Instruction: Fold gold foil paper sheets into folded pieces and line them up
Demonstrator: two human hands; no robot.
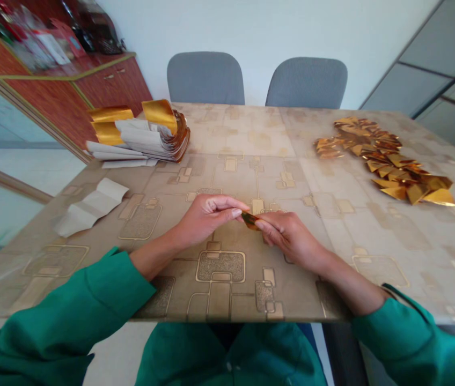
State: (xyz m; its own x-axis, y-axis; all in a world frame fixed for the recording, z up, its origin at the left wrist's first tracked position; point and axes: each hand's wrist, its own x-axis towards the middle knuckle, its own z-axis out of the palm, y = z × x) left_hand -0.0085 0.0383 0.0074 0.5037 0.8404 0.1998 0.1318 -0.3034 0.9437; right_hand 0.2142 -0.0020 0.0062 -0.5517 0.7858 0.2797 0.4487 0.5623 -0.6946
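A small folded piece of gold foil paper (250, 220) is held above the middle of the table, near its front edge. My left hand (211, 217) pinches its left end between thumb and forefinger. The right end sits in the closed fingers of my right hand (286, 236), which partly hide it. At the back left lies a stack of gold foil paper sheets (142, 134), bent over, with pale undersides showing. On the far right several folded gold paper pieces (392, 155) lie in a long heap.
A creased pale sheet (93, 206) lies on the left of the patterned tablecloth (221, 268). Two grey chairs (205, 78) stand behind the table. A reddish wooden cabinet (110, 83) with assorted items on top is at the back left.
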